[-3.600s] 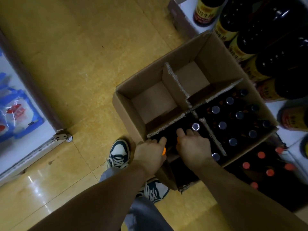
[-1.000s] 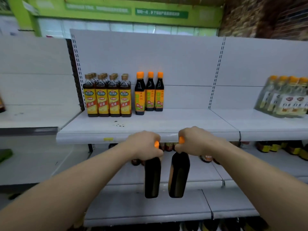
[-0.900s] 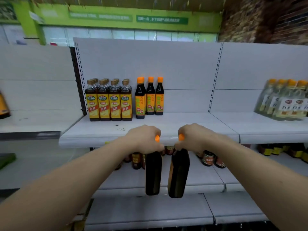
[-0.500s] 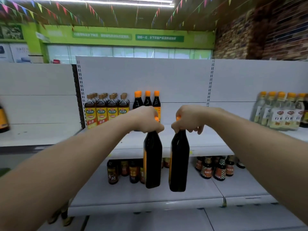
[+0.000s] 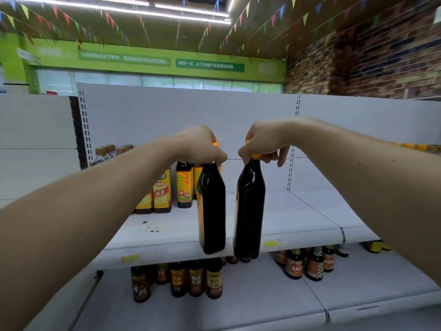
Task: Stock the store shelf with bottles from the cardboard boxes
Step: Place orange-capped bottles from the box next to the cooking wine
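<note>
Left bottle [image 5: 212, 209] and right bottle [image 5: 249, 209] hang upright, bases about level with the shelf [image 5: 298, 223] lip. Our left hand [image 5: 198, 145] and right hand [image 5: 263, 142] each fist an orange cap. We'd lift clear of the lip, then set both beside the standing row [image 5: 184, 185], labels forward.

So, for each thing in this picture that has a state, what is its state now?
left hand, grips the cap of the left bottle.
right hand, grips the cap of the right bottle.
left bottle, capped, upright, in the air, not yet on the shelf.
right bottle, the same.
shelf, partly stocked, right part bare.
labelled bottles, upright at the back left of the shelf.
small bottles, upright on the lower shelf.
</note>
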The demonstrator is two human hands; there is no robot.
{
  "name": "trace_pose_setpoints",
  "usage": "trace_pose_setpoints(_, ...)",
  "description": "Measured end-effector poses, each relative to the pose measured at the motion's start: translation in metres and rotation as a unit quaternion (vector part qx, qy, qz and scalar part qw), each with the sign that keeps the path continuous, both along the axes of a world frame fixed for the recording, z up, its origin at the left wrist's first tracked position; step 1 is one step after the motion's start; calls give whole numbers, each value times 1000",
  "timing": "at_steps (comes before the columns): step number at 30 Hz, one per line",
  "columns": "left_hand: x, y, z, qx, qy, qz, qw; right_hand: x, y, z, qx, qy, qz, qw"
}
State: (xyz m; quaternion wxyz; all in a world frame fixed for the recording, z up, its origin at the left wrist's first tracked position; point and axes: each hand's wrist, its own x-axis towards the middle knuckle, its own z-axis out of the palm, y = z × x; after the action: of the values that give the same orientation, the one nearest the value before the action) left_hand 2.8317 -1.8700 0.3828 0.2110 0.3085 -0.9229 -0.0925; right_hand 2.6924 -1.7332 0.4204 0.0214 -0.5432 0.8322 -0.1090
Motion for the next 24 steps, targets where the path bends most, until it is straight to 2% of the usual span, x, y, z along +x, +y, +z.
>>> trace_pose_setpoints(15,-54,-161,-21,27,-38,2,999,-51,-170,-17,55,7,-48,997)
trace_pose_setpoints(24,-83,-197,-26,39,-20,-7,999,-66,-219,-22,88,14,-66,994)
